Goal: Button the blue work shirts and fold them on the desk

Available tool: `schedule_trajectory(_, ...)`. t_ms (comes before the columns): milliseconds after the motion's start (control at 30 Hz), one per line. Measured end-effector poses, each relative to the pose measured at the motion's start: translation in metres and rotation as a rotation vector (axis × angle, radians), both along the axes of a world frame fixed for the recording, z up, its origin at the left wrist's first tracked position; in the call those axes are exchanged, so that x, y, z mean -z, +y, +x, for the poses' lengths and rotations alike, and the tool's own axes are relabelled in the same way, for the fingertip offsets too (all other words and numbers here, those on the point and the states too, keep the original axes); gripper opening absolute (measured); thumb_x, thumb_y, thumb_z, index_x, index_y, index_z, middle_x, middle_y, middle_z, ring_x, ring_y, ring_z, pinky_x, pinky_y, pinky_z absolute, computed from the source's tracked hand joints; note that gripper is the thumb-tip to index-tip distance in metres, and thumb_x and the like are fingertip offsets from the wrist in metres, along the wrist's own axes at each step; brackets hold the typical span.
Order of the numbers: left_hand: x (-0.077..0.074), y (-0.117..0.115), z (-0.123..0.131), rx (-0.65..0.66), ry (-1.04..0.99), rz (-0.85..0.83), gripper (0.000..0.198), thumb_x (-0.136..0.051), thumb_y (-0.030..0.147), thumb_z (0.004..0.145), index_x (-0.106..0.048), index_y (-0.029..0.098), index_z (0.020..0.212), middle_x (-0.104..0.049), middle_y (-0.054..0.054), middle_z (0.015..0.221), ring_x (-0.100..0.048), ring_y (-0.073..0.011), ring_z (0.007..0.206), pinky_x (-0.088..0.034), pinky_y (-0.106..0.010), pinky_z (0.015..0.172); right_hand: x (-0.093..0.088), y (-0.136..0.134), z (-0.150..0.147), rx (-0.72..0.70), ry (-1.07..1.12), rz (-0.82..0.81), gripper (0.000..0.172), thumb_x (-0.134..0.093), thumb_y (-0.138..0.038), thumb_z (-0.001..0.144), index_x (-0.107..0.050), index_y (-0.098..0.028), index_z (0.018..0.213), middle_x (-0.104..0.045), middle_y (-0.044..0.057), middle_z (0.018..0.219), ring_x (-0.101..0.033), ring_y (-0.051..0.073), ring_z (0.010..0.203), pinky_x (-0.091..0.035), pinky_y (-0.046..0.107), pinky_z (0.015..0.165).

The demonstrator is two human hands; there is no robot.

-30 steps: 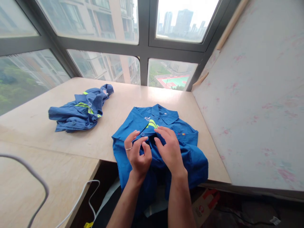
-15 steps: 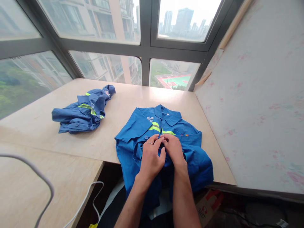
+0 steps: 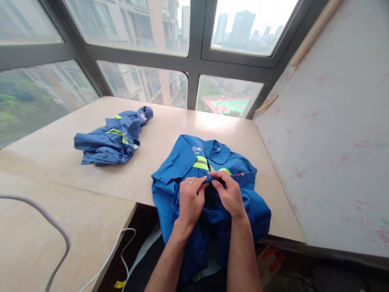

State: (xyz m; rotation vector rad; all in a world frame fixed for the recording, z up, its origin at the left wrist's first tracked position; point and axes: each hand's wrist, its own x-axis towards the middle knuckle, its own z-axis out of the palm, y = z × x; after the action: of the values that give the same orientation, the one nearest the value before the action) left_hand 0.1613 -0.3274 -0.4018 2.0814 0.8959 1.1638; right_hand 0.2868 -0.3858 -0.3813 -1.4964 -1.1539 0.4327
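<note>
A blue work jacket (image 3: 179,162) with a collar, yellow-green reflective bands and white chest lettering lies front up, its lower part hanging over the table edge toward me. My left hand (image 3: 192,198) pinches the fabric of its front opening below the band, a ring on one finger. Close beside it, my right hand (image 3: 228,192) pinches the same front edge between thumb and fingers. The fingertips of both hands nearly meet over a small raised fold. Whether a button sits between them is hidden.
A second blue garment with reflective bands (image 3: 111,140) lies crumpled at the back left of the pale table (image 3: 54,178). A white cable (image 3: 121,243) hangs at the front left. Windows stand behind, a papered wall (image 3: 328,142) on the right. A bag (image 3: 272,259) is below the table.
My fingertips have lifted a fold of the jacket front and now pinch it from both sides. The right hand has turned, its thumb now showing. The view has shifted slightly.
</note>
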Motion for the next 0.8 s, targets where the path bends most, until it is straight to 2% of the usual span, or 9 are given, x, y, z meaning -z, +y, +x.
schedule_trajectory(167, -0.008, -0.002, -0.003, -0.018, -0.140, -0.162, 0.017, -0.055, 0.021, 0.092, -0.072, 0.021, 0.088, -0.068, -0.003, 0.082, -0.060, -0.0177, 0.081, -0.046, -0.032, 0.078, 0.000, -0.001, -0.001, 0.039, 0.018, -0.003, 0.018, -0.057, -0.023, 0.086, -0.071, -0.022, 0.097, -0.070, 0.003, 0.095, -0.063, 0.019, 0.092, -0.050, 0.035, 0.088)
schedule_trajectory(300, -0.009, 0.001, -0.008, -0.099, -0.369, -0.345, 0.020, -0.053, 0.027, 0.093, -0.068, 0.019, 0.082, -0.065, -0.002, 0.082, -0.059, -0.0153, 0.075, -0.046, -0.027, 0.071, 0.013, -0.001, 0.009, 0.292, 0.012, -0.016, 0.020, -0.055, -0.024, 0.084, -0.072, -0.020, 0.092, -0.071, 0.006, 0.094, -0.064, 0.021, 0.089, -0.050, 0.039, 0.088)
schedule_trajectory(433, -0.005, 0.009, -0.012, -0.213, -0.606, -0.558, 0.019, -0.061, 0.035, 0.088, -0.070, 0.018, 0.090, -0.069, -0.003, 0.091, -0.062, -0.0167, 0.087, -0.047, -0.028, 0.083, 0.034, -0.005, 0.025, 0.443, 0.102, -0.030, 0.026, -0.058, -0.029, 0.081, -0.072, -0.017, 0.098, -0.072, 0.008, 0.094, -0.065, 0.021, 0.083, -0.052, 0.040, 0.084)
schedule_trajectory(533, -0.002, 0.015, -0.015, -0.251, -0.755, -0.686, 0.023, -0.062, 0.038, 0.086, -0.070, 0.017, 0.092, -0.070, -0.004, 0.094, -0.063, -0.0173, 0.094, -0.046, -0.030, 0.092, 0.041, -0.007, 0.029, 0.534, 0.115, -0.016, 0.028, -0.058, -0.029, 0.081, -0.072, -0.015, 0.100, -0.072, 0.010, 0.095, -0.065, 0.021, 0.082, -0.053, 0.040, 0.082)
schedule_trajectory(600, -0.003, 0.017, -0.016, -0.224, -0.808, -0.720, 0.025, -0.062, 0.039, 0.085, -0.070, 0.017, 0.091, -0.071, -0.005, 0.096, -0.063, -0.0179, 0.097, -0.045, -0.032, 0.096, 0.035, -0.008, 0.025, 0.628, 0.019, 0.002, 0.027, -0.055, -0.026, 0.082, -0.072, -0.014, 0.099, -0.071, 0.011, 0.096, -0.065, 0.022, 0.085, -0.053, 0.041, 0.083)
schedule_trajectory(700, -0.008, 0.016, -0.017, -0.193, -0.824, -0.750, 0.023, -0.064, 0.038, 0.083, -0.071, 0.017, 0.090, -0.072, -0.005, 0.095, -0.064, -0.0183, 0.097, -0.046, -0.032, 0.095, 0.013, -0.010, 0.012, 0.792, -0.259, 0.136, 0.028, -0.048, -0.018, 0.085, -0.072, -0.016, 0.099, -0.070, 0.012, 0.097, -0.063, 0.025, 0.095, -0.049, 0.047, 0.092)
schedule_trajectory(733, -0.009, 0.015, -0.017, -0.184, -0.820, -0.760, 0.023, -0.064, 0.038, 0.083, -0.071, 0.017, 0.091, -0.072, -0.004, 0.095, -0.064, -0.0179, 0.096, -0.046, -0.031, 0.094, 0.004, -0.010, 0.006, 0.787, -0.332, 0.189, 0.029, -0.047, -0.016, 0.086, -0.071, -0.018, 0.101, -0.069, 0.011, 0.098, -0.062, 0.025, 0.097, -0.048, 0.048, 0.094)
schedule_trajectory(800, -0.013, 0.012, -0.016, -0.172, -0.812, -0.770, 0.022, -0.065, 0.037, 0.082, -0.072, 0.018, 0.091, -0.072, -0.003, 0.094, -0.064, -0.0168, 0.092, -0.047, -0.028, 0.091, -0.010, -0.008, -0.007, 0.607, -0.411, 0.235, 0.030, -0.046, -0.014, 0.089, -0.071, -0.021, 0.104, -0.069, 0.010, 0.099, -0.062, 0.024, 0.099, -0.049, 0.045, 0.093)
